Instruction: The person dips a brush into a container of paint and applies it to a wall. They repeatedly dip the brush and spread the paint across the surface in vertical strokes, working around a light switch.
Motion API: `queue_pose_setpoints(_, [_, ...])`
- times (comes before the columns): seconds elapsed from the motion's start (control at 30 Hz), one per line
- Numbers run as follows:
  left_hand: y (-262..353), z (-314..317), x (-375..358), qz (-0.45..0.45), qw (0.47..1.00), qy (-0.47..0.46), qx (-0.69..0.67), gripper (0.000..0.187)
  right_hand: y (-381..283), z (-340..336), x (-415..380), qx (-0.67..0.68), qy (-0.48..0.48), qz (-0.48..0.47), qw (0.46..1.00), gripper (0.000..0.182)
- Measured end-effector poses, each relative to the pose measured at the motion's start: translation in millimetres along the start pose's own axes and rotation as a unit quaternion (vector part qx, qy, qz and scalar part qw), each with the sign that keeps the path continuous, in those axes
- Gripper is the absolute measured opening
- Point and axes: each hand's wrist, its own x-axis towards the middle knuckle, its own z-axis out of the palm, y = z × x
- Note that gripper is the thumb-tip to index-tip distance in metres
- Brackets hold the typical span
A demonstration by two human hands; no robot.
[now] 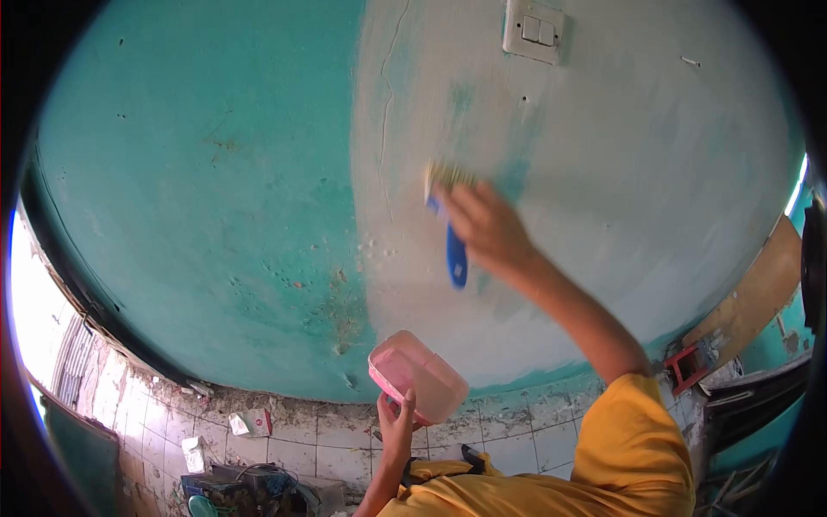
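Note:
A paintbrush [457,254] with a blue handle and pale bristles is gripped in my right hand [489,226]. Its bristles are against the wall [586,172], on the part coated in greyish white, where streaks of green show through; the bristle end is slightly blurred. Lower down, my left hand [398,420] holds a pink plastic container [448,375] by its side, thumb over the rim. Inside it lies pale paint, tilted toward me. Green paint [215,172] covers the wall's left part, with chipped spots and stains near the bottom.
A light switch [534,33] sits high on the wall, with a nail [690,61] to its right. Dirty white tiles [293,455] line the floor. A cluttered dark box [245,489] stands lower left. A red stool-like object [687,369] and a brown board [749,289] are at right.

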Motion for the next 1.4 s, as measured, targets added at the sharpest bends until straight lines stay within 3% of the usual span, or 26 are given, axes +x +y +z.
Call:
queue_pose_setpoints(0.13, [1.9, -0.2, -1.7, 0.004, 1.0, 0.002, 0.007, 0.081, -51.4, 20.2, -46.5, 0.167, -0.179, 0.047, 0.968, 0.045])
queue_pose_setpoints(0.23, [-1.3, -0.8, 1.8, 0.005, 1.0, -0.008, 0.006, 0.081, -15.9, 4.4, -18.4, 0.203, -0.124, 0.087, 0.967, 0.031])
queue_pose_setpoints(0.33, [-0.3, 0.6, -0.6, -0.004, 1.0, -0.01, 0.016, 0.082, 49.8, -34.1, 47.2, 0.052, -0.072, 0.107, 0.99, 0.021])
queue_pose_setpoints(0.43, [-2.1, 1.0, -1.7, -0.018, 1.0, -0.008, 0.02, 0.083, 83.0, -60.9, 86.7, -0.008, 0.144, 0.075, 0.987, 0.028])
queue_pose_setpoints(0.53, [-1.8, -0.8, -1.9, -0.016, 1.0, -0.017, 0.001, 0.087, 72.3, -58.2, 75.0, -0.052, 0.146, 0.07, 0.985, 0.036])
queue_pose_setpoints(0.57, [-0.2, -0.5, -2.2, -0.012, 1.0, -0.02, -0.006, 0.087, 50.7, -47.7, 60.7, -0.042, 0.1, 0.109, 0.988, 0.042])
queue_pose_setpoints(0.63, [2.3, -1.1, -3.3, -0.009, 1.0, -0.02, -0.015, 0.087, 13.1, -9.2, 11.9, -0.045, 0.038, 0.074, 0.996, 0.053])
queue_pose_setpoints(0.7, [5.0, -3.3, -4.1, -0.015, 1.0, -0.001, 0.006, 0.081, -39.6, 16.2, -44.4, -0.017, -0.041, 0.068, 0.997, 0.047])
queue_pose_setpoints(0.8, [5.9, -9.6, -2.9, -0.01, 1.0, 0.009, -0.002, 0.078, -104.7, 62.4, -129.9, 0.173, -0.164, 0.104, 0.966, 0.048])
queue_pose_setpoints(0.9, [2.3, -16.2, -0.8, 0.006, 1.0, 0.016, -0.009, 0.076, -116.0, 70.4, -145.9, 0.221, -0.167, 0.125, 0.953, 0.048])
queue_pose_setpoints(1.03, [-0.7, -23.1, -0.6, -0.012, 1.0, 0.012, -0.015, 0.087, -46.9, 24.8, -72.5, 0.203, -0.139, 0.188, 0.951, 0.048])
queue_pose_setpoints(1.07, [-1.8, -23.8, 0.2, -0.015, 1.0, 0.005, -0.011, 0.088, -28.5, 14.7, -55.0, 0.179, -0.066, 0.175, 0.966, 0.043])
queue_pose_setpoints(1.13, [-1.2, -23.0, -0.8, -0.025, 1.0, 0.002, -0.005, 0.088, -11.9, -8.2, -26.7, 0.174, -0.052, 0.194, 0.964, 0.041])
queue_pose_setpoints(1.2, [1.9, -20.3, -3.2, -0.026, 1.0, 0.001, -0.009, 0.087, -12.0, -17.1, -13.5, 0.103, 0.068, 0.207, 0.971, 0.04])
queue_pose_setpoints(1.33, [-0.6, -23.6, -1.8, -0.026, 1.0, 0.002, -0.007, 0.087, -46.6, 13.5, -66.3, 0.065, 0.033, 0.206, 0.976, 0.049])
queue_pose_setpoints(1.4, [-1.1, -24.4, -0.3, -0.031, 0.999, 0.012, -0.012, 0.086, -82.5, 44.0, -115.9, 0.112, -0.011, 0.226, 0.968, 0.052])
